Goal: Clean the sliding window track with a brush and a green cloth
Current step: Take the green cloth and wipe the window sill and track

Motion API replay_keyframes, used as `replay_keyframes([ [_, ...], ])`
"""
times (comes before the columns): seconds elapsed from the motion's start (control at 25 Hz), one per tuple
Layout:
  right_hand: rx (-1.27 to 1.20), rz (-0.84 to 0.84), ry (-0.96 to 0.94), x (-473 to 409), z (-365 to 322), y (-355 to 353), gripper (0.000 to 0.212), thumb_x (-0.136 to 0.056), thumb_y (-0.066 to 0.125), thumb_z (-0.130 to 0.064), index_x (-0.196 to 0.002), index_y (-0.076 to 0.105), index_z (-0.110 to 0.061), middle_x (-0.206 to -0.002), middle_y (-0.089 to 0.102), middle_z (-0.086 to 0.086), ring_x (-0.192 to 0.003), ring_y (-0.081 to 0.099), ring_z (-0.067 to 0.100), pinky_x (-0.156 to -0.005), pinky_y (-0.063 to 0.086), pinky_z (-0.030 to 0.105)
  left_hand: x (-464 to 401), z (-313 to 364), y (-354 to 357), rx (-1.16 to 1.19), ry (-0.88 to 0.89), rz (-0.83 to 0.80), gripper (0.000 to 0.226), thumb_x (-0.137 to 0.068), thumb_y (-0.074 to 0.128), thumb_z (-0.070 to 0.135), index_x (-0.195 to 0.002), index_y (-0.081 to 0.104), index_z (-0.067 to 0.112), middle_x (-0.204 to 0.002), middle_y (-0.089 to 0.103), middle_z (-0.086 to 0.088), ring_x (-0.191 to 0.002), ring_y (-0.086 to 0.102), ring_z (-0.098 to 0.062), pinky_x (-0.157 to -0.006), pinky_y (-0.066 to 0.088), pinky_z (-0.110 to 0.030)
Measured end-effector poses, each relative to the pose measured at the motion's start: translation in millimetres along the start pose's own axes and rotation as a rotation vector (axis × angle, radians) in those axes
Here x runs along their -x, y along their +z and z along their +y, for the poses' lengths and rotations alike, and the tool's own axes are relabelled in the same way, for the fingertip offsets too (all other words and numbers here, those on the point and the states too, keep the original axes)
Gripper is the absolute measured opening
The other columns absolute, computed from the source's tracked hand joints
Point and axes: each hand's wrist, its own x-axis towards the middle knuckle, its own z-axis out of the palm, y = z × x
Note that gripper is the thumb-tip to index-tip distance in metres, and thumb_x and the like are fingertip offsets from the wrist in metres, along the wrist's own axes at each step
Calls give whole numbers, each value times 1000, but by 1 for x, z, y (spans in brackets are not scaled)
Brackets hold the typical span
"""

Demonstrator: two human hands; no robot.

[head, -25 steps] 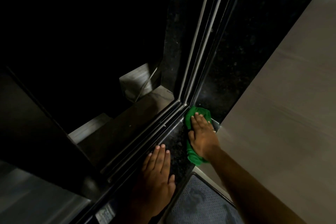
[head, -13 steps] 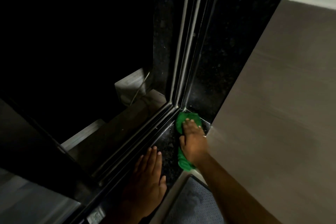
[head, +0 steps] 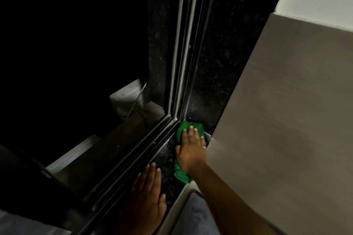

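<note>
Sliding window track point(head: 152, 139): green cloth point(head: 188, 129) pressed flat under spread right hand point(head: 192, 149), now pushed into sill corner beside track; left hand point(head: 147, 194) kept splayed, braced; wiping judged underway.

The scene is very dim, its left half nearly black beyond the window track point(head: 131, 160), while soft light, perhaps from the right, falls on the smeared grey wall point(head: 286, 120) and brightens the green cloth point(head: 188, 127).
</note>
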Motion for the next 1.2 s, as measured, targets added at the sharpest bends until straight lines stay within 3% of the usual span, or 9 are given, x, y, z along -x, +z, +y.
replay_keyframes([
  [0.24,-66,15,414,10,-7,1,73,-97,29,-40,-151,2,1,-161,0,21,-149,-4,36,-121,3,47,3,-5,-4,11,42,-28,67,-80,41,37,-135,52,0,-145,46,-18,-138,29,-28,-113,8,-35],
  [0.4,-116,24,516,4,-19,-1,73,-96,29,-41,-150,3,1,-160,0,23,-148,-5,40,-120,3,51,-1,-1,-1,35,23,-1,68,-75,42,36,-131,56,-2,-140,52,-20,-135,32,-29,-113,9,-35],
  [0.6,44,-51,78,-17,0,-1,69,-95,26,-45,-154,8,-14,-163,1,11,-150,-4,30,-121,1,48,-1,-6,6,73,50,56,67,-76,42,35,-131,56,-2,-141,50,-21,-136,33,-31,-113,10,-36],
  [0.76,2,-23,-99,26,-15,11,67,-93,22,-44,-153,12,-16,-163,4,7,-150,-2,27,-119,-1,43,-1,-5,8,51,36,48,68,-77,41,36,-133,54,0,-143,48,-19,-136,31,-29,-113,6,-34],
  [1.0,43,-14,83,-21,8,-3,63,-97,28,-40,-153,12,-18,-163,7,9,-150,2,29,-121,6,48,0,-4,2,-11,53,20,68,-82,41,37,-140,47,2,-150,40,-17,-140,36,-31,-112,21,-42],
  [1.2,91,-65,-114,8,1,5,63,-97,29,-40,-154,10,-21,-164,3,5,-150,-2,27,-121,6,46,0,-3,-4,-34,56,6,66,-86,37,39,-142,43,3,-151,37,-17,-142,33,-31,-110,20,-42],
])
